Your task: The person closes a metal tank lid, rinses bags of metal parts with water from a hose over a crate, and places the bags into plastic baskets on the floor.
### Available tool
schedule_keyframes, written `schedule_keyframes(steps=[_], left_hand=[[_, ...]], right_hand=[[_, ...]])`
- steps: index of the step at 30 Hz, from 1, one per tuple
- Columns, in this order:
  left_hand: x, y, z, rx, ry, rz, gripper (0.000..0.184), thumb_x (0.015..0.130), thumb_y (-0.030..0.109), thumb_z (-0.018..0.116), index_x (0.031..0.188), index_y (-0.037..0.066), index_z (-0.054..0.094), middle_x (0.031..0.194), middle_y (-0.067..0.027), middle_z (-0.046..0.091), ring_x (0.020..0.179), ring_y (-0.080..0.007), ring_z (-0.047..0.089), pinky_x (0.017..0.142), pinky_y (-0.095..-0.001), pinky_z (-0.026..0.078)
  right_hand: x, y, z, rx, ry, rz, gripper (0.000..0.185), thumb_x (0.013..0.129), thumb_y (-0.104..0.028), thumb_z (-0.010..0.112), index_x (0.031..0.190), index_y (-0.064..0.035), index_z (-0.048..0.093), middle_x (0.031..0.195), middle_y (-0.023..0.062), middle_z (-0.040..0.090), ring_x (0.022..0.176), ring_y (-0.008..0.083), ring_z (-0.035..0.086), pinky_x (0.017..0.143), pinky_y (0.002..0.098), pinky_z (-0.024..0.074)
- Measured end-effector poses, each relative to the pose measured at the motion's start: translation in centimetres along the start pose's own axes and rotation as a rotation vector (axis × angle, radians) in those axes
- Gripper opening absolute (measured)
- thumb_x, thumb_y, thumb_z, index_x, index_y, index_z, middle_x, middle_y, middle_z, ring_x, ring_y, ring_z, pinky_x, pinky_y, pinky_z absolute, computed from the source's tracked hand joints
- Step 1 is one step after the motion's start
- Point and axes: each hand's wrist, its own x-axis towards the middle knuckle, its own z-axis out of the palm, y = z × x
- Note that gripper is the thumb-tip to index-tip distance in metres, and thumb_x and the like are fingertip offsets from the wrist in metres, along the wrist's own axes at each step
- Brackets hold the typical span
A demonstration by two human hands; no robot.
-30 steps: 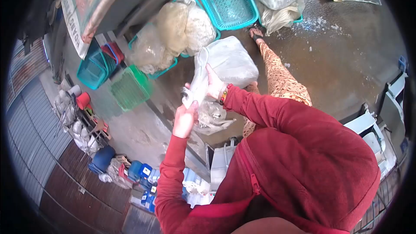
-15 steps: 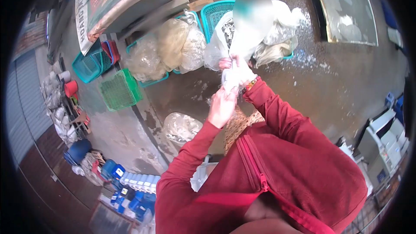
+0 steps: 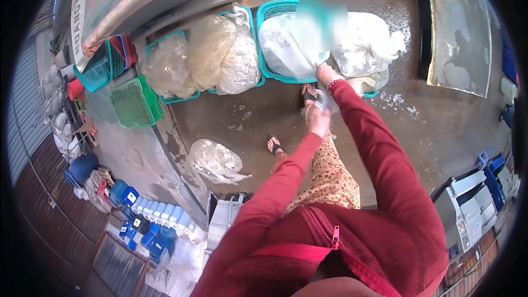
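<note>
A clear plastic bag (image 3: 289,47) with pale contents lies in a teal basket (image 3: 264,71); a blurred patch covers part of it. My right hand (image 3: 326,73) is closed on the gathered end of this bag at the basket's near edge. Closer to me, my left hand (image 3: 319,120) is closed around a whitish, blurred twist of plastic (image 3: 325,100), which looks like the bag's neck. Whether the plastic runs unbroken between both hands I cannot tell.
Filled bags (image 3: 209,52) stand in teal baskets to the left, and a white bag (image 3: 360,44) sits to the right. Another tied bag (image 3: 215,160) lies on the wet floor. A green crate (image 3: 136,102) is farther left. My foot (image 3: 309,93) is beside the basket.
The bag, lifted between my hands before, now rests in the teal basket. My right hand has moved away from my left, toward the basket. My legs and feet have come into view.
</note>
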Motion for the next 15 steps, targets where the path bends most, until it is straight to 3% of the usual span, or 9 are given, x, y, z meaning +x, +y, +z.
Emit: schedule_keyframes(steps=[2, 4, 5, 6, 7, 10, 12, 14, 15], left_hand=[[-0.8, -0.4, 1.3, 0.4, 0.104, 0.186, 0.057, 0.065, 0.01, 0.057, 0.115, 0.003, 0.032, 0.109, -0.0202, 0.037, 0.105, -0.0325, 0.029, 0.085, -0.0389, 0.024], [-2.8, -2.0, 0.0, 0.254, 0.019, 0.289, 0.055, 0.066, 0.012, 0.056, 0.117, 0.009, 0.034, 0.111, -0.0178, 0.035, 0.107, -0.0307, 0.027, 0.088, -0.0398, 0.021], [-4.4, -2.6, -1.4, 0.231, -0.043, 0.315, 0.052, 0.066, 0.013, 0.056, 0.115, 0.012, 0.038, 0.112, -0.0168, 0.034, 0.107, -0.0306, 0.027, 0.088, -0.0394, 0.021], [-6.0, -3.8, -3.3, 0.235, -0.021, 0.269, 0.049, 0.066, 0.014, 0.056, 0.112, 0.013, 0.041, 0.113, -0.0163, 0.032, 0.107, -0.0308, 0.027, 0.089, -0.0394, 0.021], [-6.9, -5.2, -5.7, 0.238, 0.007, 0.241, 0.045, 0.065, 0.014, 0.056, 0.109, 0.014, 0.045, 0.114, -0.0158, 0.031, 0.107, -0.031, 0.027, 0.09, -0.0393, 0.021], [-8.7, -15.1, -13.7, 0.464, 0.231, 0.039, 0.04, 0.063, 0.012, 0.056, 0.102, 0.016, 0.049, 0.114, -0.0152, 0.029, 0.108, -0.0319, 0.025, 0.09, -0.0416, 0.02], [-10.0, -23.2, -18.1, 0.511, 0.504, -0.126, 0.039, 0.062, 0.009, 0.056, 0.1, 0.014, 0.05, 0.113, -0.0155, 0.027, 0.108, -0.0329, 0.023, 0.09, -0.043, 0.019], [-11.7, -29.7, -22.8, 0.593, 0.685, -0.293, 0.038, 0.061, 0.01, 0.057, 0.098, 0.013, 0.05, 0.113, -0.0159, 0.029, 0.107, -0.033, 0.024, 0.09, -0.0408, 0.019], [-11.8, -31.8, -25.4, 0.516, 0.706, -0.381, 0.037, 0.061, 0.011, 0.057, 0.097, 0.012, 0.051, 0.113, -0.0163, 0.03, 0.107, -0.0324, 0.024, 0.09, -0.0414, 0.019]], right_hand=[[2.4, 0.7, 1.4, -0.397, 0.069, -0.272, 0.017, 0.074, -0.01, 0.039, 0.082, 0.0015, 0.049, 0.072, 0.0182, 0.057, 0.068, 0.0271, 0.058, 0.058, 0.0377, 0.0465], [6.4, 2.2, 3.4, -0.992, 0.328, -0.66, 0.018, 0.071, -0.013, 0.043, 0.084, -0.0026, 0.048, 0.062, 0.0057, 0.054, 0.055, 0.0186, 0.053, 0.042, 0.0337, 0.0406], [7.9, 2.6, 1.9, -0.966, 0.347, -0.686, 0.017, 0.07, -0.014, 0.043, 0.085, -0.0072, 0.05, 0.064, 0.0056, 0.051, 0.055, 0.0182, 0.05, 0.04, 0.0311, 0.0368], [9.0, 2.6, 0.1, -1.03, 0.434, -0.742, 0.016, 0.069, -0.017, 0.044, 0.079, -0.0082, 0.054, 0.068, 0.0066, 0.051, 0.061, 0.0186, 0.05, 0.049, 0.0333, 0.0376], [8.8, 0.8, -2.9, -1.196, 0.336, -0.785, 0.021, 0.07, -0.017, 0.044, 0.091, -0.0148, 0.05, 0.071, 0.005, 0.048, 0.072, 0.0192, 0.046, 0.063, 0.034, 0.0362], [13.8, 0.1, -2.6, -1.134, 0.439, -1.184, 0.02, 0.07, -0.02, 0.046, 0.088, -0.0209, 0.055, 0.093, 0.0045, 0.048, 0.092, 0.021, 0.043, 0.086, 0.0373, 0.0297], [20.2, 0.7, 1.7, -0.925, 0.214, -0.982, 0.036, 0.069, -0.02, 0.05, 0.104, -0.0258, 0.049, 0.104, 0.0046, 0.045, 0.109, 0.023, 0.036, 0.095, 0.0455, 0.0191], [19.0, -4.5, 3.1, -1.425, 0.478, -0.842, 0.06, 0.073, -0.015, 0.045, 0.125, -0.0304, 0.019, 0.122, 0.0031, 0.032, 0.117, 0.0226, 0.024, 0.096, 0.0482, 0.0137], [16.4, -8.2, 3.4, -1.424, 0.476, -0.778, 0.066, 0.073, -0.01, 0.043, 0.127, -0.0297, 0.01, 0.128, 0.0032, 0.024, 0.12, 0.0229, 0.019, 0.096, 0.0462, 0.0152]])
